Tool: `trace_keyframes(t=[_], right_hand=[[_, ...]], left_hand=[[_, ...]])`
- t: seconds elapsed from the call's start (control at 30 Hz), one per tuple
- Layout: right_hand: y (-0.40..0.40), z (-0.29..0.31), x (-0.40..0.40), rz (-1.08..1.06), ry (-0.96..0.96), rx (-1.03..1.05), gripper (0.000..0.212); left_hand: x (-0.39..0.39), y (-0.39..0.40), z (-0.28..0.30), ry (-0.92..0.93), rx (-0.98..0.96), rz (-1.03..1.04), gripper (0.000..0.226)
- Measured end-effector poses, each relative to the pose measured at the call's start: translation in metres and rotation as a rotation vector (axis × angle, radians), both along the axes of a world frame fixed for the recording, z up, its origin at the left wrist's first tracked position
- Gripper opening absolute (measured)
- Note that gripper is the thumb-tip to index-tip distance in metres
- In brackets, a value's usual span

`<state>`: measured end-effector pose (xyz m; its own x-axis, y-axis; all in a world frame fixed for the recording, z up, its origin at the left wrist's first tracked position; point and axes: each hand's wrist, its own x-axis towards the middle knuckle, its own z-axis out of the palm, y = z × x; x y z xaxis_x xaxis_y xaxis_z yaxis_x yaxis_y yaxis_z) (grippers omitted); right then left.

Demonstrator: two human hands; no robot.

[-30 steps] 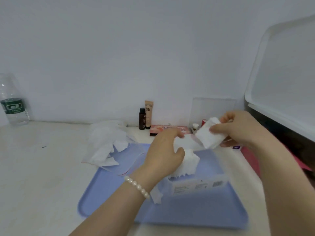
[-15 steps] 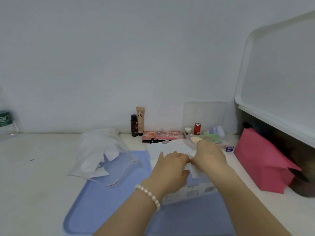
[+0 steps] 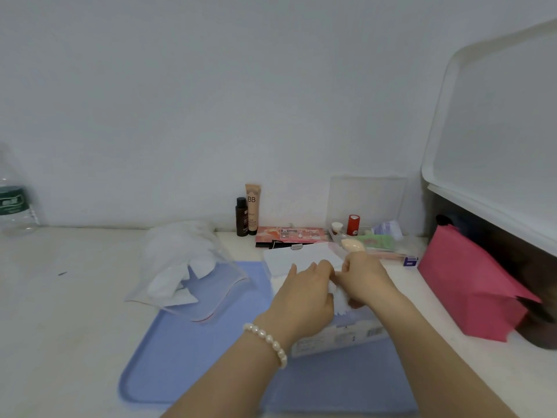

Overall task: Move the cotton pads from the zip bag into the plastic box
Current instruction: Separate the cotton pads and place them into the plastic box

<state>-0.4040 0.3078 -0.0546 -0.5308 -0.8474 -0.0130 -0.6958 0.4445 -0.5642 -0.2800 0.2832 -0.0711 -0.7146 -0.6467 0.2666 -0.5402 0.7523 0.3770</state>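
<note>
Over the box [image 3: 337, 337] on the tray [image 3: 168, 351], both hands, left [image 3: 304, 297] and right [image 3: 363, 279], have lowered their gripped pads [image 3: 339, 298] inside; more wait in the bag [image 3: 184, 267].

Zip bag [image 3: 193, 267]: clear plastic, lying slumped at the far left corner of the blue tray, mouth open toward the near right, red seal line along the opening. A few white cotton pads [image 3: 168, 285] remain inside, loose and overlapping. Plastic box [image 3: 337, 336]: clear, labelled on its near side, sitting on the tray right of the bag, white pads bunched in its top.
</note>
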Motion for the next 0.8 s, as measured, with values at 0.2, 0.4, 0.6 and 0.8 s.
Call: trace_keyframes(t=[0.2, 0.4, 0.6, 0.8], right_hand=[[0.002, 0.008, -0.004, 0.042, -0.146, 0.029, 0.031], [0.001, 0.014, -0.003, -0.021, -0.118, 0.055, 0.040], [0.021, 0.048, 0.019, 0.018, 0.255, -0.245, 0.030], [0.023, 0.045, 0.126, 0.580, -0.025, -0.309, 0.018]], left_hand=[[0.000, 0.004, 0.005, 0.090, 0.059, -0.031, 0.038], [0.027, 0.004, 0.010, 0.168, 0.014, -0.034, 0.037], [0.117, -0.004, 0.014, 0.278, -0.542, 0.048, 0.023], [0.205, -0.026, 0.014, -0.092, -0.544, 0.426, 0.012]])
